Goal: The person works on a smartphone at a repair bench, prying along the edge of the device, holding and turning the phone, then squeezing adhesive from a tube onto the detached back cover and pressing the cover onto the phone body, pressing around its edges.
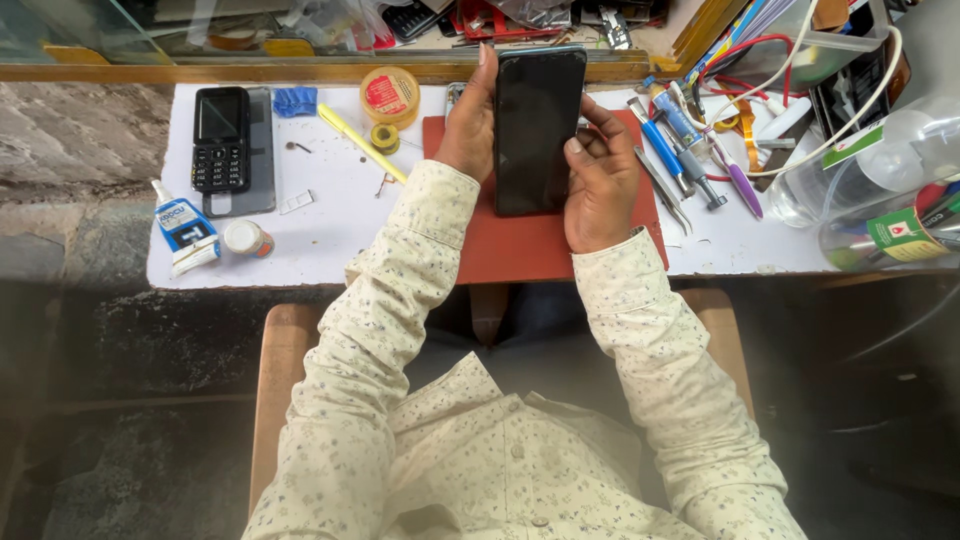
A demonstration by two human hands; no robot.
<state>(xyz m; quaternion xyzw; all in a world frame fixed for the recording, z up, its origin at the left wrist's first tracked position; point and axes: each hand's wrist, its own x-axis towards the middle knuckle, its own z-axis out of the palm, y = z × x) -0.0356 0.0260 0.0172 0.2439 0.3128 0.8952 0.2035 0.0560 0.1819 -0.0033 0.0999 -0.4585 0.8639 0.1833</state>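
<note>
Both hands [470, 125] [600, 180] grip a black smartphone [538, 130] above the red mat [540, 245].

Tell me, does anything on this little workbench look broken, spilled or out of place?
Nothing looks spilled or broken. The dark smartphone is held upright between the left hand and right hand over the red mat. Tools lie jumbled at the right, and the glue tube lies on its side.
</note>
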